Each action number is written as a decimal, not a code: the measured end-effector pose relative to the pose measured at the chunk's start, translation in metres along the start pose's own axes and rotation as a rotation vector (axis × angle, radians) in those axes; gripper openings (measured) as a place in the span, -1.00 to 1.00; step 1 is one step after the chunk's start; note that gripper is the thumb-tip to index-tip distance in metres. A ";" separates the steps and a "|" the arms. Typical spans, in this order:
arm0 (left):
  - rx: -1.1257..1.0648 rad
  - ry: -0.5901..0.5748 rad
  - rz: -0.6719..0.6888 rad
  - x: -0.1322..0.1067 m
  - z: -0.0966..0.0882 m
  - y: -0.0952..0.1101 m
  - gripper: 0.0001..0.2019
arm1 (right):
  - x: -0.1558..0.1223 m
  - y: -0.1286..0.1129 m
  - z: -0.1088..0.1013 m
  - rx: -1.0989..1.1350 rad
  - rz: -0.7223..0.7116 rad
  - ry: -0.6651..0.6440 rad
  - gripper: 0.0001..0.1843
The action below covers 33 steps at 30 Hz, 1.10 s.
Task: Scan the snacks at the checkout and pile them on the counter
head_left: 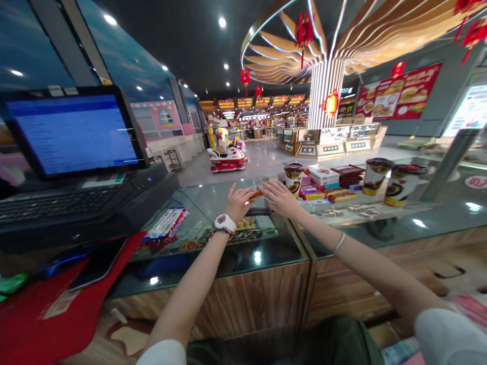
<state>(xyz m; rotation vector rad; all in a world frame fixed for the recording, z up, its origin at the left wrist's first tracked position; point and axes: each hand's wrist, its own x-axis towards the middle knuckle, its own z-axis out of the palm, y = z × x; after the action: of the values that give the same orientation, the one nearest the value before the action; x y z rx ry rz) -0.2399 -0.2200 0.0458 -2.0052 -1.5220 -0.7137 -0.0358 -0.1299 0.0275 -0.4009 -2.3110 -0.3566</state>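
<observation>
A small orange wrapped packet (257, 194) lies between my left hand (238, 203) and my right hand (279, 198), close to the fingertips of both. The fingers of my left hand are spread, and a white wristwatch (224, 223) sits on that wrist. My right hand arches over the packet's right end, and I cannot tell whether it grips it. Both hands are above a glass display counter (213, 200). To the right stand paper cups with a chocolate pattern (293, 178), stacked snack boxes (322, 175) and bars (335, 195).
A tilted monitor (72, 133) and a black keyboard (57, 208) stand at the left, beside a red mat (49, 314) holding a phone (97, 263). Wrapped packets (165, 228) lie inside the glass case. Beyond the counter are a shiny mall floor, a children's ride (226, 158) and kiosks (331, 142).
</observation>
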 end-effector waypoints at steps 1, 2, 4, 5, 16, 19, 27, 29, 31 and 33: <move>-0.010 -0.008 0.021 0.001 0.002 0.006 -0.67 | -0.006 0.002 -0.002 -0.017 0.002 -0.010 -0.40; -0.020 -0.017 0.042 0.003 0.003 0.013 -0.67 | -0.013 0.004 -0.005 -0.031 0.005 -0.018 -0.39; -0.036 -0.034 0.085 0.005 0.007 0.025 -0.69 | -0.025 0.008 -0.011 -0.051 0.010 -0.029 -0.40; -0.042 -0.040 0.106 0.007 0.010 0.032 -0.71 | -0.030 0.010 -0.014 -0.059 0.014 -0.034 -0.41; -0.130 -0.100 0.265 0.034 0.037 0.108 -0.66 | -0.101 0.041 -0.067 -0.086 0.185 -0.031 -0.59; -0.140 -0.105 0.284 0.046 0.052 0.128 -0.59 | -0.126 0.059 -0.084 -0.121 0.257 -0.021 -0.59; -0.243 -0.068 0.396 0.081 0.094 0.183 -0.73 | -0.184 0.107 -0.117 -0.238 0.321 0.003 -0.63; -0.267 -0.066 0.396 0.089 0.104 0.197 -0.74 | -0.194 0.116 -0.120 -0.273 0.340 -0.005 -0.64; -0.290 -0.068 0.381 0.096 0.114 0.210 -0.75 | -0.204 0.124 -0.122 -0.312 0.368 -0.019 -0.64; -0.294 -0.079 0.372 0.104 0.124 0.222 -0.75 | -0.213 0.133 -0.123 -0.344 0.394 -0.038 -0.62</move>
<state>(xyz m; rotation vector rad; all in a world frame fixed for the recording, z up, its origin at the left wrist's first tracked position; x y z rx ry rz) 0.0114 -0.1153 0.0065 -2.4714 -1.0825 -0.7407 0.2362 -0.0918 -0.0244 -1.0218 -2.1406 -0.5507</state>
